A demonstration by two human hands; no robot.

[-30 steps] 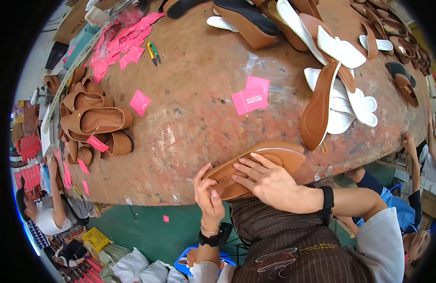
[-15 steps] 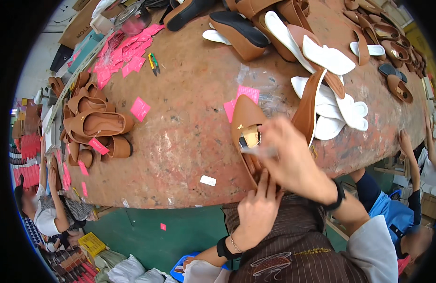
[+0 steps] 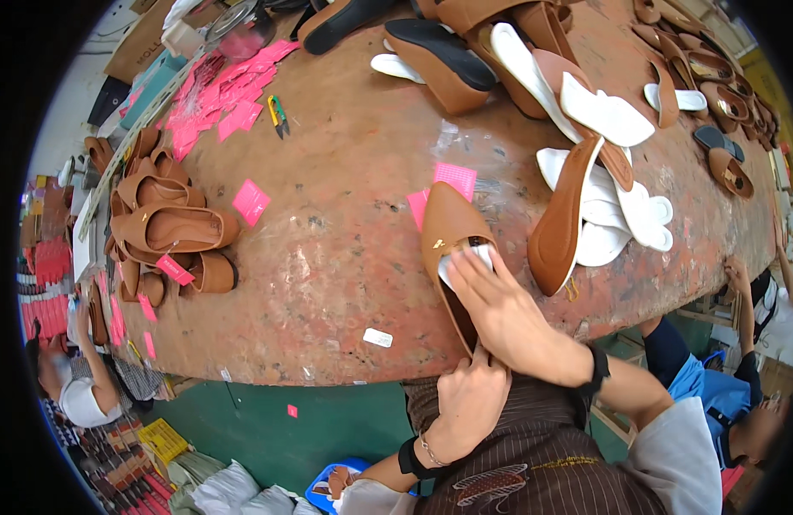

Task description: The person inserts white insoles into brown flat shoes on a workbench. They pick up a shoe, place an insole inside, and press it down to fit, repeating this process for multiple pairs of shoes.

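A pointed brown slip-on shoe [image 3: 452, 219] with a small gold ornament lies on the worn table before me, its toe pointing away. My right hand [image 3: 508, 313] lies over the opening, its fingers together and pressing a small white piece [image 3: 482, 252] against the shoe's upper edge. What that piece is, I cannot make out. At the heel end, my left hand [image 3: 472, 396] is closed, one finger stretched along the shoe's back, steadying it. Two pink tags [image 3: 456, 178] lie beside the toe. Just right stands a brown wedge shoe [image 3: 561, 227] tipped on its side.
Brown shoes and white insoles [image 3: 604, 110] pile up at the far right. More brown shoes [image 3: 178, 225] are stacked at the left, near loose pink tags [image 3: 252, 202]. Yellow-green snips [image 3: 278, 117] lie farther back. Co-workers sit at both sides of the table.
My right hand has come down from a blurred, raised pose and now presses flat on the shoe opening with the white piece. My left hand stays at the heel.
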